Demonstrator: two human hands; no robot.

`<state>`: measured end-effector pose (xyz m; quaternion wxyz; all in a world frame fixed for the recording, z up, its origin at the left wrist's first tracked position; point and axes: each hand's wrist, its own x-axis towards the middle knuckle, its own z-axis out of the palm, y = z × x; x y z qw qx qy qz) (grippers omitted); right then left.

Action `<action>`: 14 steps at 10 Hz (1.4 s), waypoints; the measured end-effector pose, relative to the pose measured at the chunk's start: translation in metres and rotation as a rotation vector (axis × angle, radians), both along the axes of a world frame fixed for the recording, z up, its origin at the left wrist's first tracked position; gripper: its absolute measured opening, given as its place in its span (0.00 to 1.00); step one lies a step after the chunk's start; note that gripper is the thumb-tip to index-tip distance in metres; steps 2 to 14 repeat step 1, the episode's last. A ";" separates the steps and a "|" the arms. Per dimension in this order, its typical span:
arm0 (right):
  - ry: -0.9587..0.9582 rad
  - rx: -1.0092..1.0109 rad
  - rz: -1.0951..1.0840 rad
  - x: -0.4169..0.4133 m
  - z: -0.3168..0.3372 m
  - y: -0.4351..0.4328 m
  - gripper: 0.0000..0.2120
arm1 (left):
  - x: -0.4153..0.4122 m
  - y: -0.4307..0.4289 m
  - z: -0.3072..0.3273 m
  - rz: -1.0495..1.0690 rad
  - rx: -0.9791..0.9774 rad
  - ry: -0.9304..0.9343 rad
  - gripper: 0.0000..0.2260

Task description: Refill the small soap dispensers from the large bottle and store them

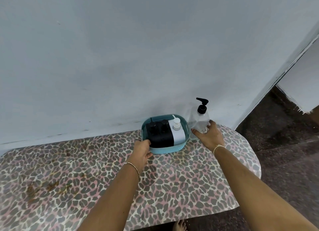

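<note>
Left hand [141, 151] grips teal basket [165, 150] by its near-left rim, small dispensers [159, 135] upright inside. Right hand [209, 135] curls round large bottle [200, 120] low on its body, just beside the basket. Bottle probably stiff, slick plastic; hold body, not pump [202, 101].

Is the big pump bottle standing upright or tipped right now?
Upright: the large bottle stands on the table, black pump on top, right hand wrapped around its lower part.

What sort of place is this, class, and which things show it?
Probably a room in a home: a leopard-print table cover against a painted wall, a teal basket of small soap dispensers beside a large pump bottle.
</note>
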<state>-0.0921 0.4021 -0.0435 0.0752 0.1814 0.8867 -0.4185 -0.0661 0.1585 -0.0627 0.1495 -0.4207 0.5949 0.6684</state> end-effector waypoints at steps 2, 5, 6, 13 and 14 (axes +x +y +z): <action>0.009 0.028 0.000 0.016 -0.001 -0.008 0.44 | 0.010 -0.010 0.007 -0.044 -0.087 0.040 0.13; 0.009 0.028 0.000 0.016 -0.001 -0.008 0.44 | 0.010 -0.010 0.007 -0.044 -0.087 0.040 0.13; 0.009 0.028 0.000 0.016 -0.001 -0.008 0.44 | 0.010 -0.010 0.007 -0.044 -0.087 0.040 0.13; 0.009 0.028 0.000 0.016 -0.001 -0.008 0.44 | 0.010 -0.010 0.007 -0.044 -0.087 0.040 0.13; 0.009 0.028 0.000 0.016 -0.001 -0.008 0.44 | 0.010 -0.010 0.007 -0.044 -0.087 0.040 0.13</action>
